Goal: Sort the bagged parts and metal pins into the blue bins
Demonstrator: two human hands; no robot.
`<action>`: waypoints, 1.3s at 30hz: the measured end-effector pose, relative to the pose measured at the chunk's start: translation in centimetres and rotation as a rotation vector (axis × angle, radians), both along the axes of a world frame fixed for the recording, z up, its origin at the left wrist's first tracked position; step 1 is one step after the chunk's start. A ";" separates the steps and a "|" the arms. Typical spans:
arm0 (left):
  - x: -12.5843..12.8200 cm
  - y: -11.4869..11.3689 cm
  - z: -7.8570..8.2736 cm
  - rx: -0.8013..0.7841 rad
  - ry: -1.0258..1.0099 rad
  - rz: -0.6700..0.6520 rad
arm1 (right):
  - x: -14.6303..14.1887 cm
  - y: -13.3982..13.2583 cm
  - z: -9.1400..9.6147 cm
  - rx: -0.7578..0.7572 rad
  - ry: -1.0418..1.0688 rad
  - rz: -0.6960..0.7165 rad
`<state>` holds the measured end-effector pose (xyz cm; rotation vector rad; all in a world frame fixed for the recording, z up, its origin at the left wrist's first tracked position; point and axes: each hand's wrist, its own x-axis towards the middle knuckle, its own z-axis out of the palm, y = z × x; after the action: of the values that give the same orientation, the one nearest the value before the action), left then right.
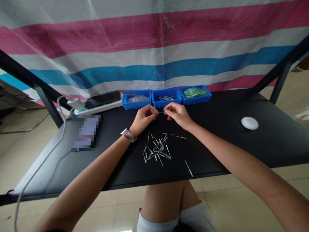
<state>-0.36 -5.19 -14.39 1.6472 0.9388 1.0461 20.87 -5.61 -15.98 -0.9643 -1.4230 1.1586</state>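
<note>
Between my two hands, a thin silver blind rivet (pixel 161 112) is held level, just in front of the blue bins. My left hand (pixel 144 119) pinches its left end between thumb and fingers. The other end sits in the closed fingertips of my right hand (pixel 179 115). Nearer to me, a loose pile of blind rivets (pixel 158 149) lies on the black table (pixel 210 154). A single rivet (pixel 189 168) rests apart from the pile, near the front edge.
Three blue bins stand at the back: one with clear plastic bags (pixel 138 98), a middle bin (pixel 166 103) with rivets, and one with green packets (pixel 195 92). Left are a power strip (pixel 101 107), a dark phone (pixel 103 99) and a blurred-out item (pixel 87 132). A white mouse (pixel 249 123) lies right.
</note>
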 end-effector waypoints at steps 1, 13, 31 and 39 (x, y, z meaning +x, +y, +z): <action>0.0 0.0 0.0 -0.002 -0.004 -0.001 | 0.0 0.0 0.0 0.007 0.001 -0.011; 0.0 0.1 -0.3 0.002 0.051 -0.017 | -0.2 0.0 -0.1 0.047 0.034 -0.046; 0.0 0.3 -0.4 -0.058 -0.021 0.013 | 0.0 0.2 0.0 0.087 0.023 -0.203; -0.2 0.6 -0.8 -0.077 -0.038 -0.017 | 2.3 2.7 1.4 0.305 -0.155 -0.555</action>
<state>-0.59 -4.59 -15.22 1.5641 0.9276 1.0138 23.22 -2.88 -14.57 -1.1472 -1.2862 0.4538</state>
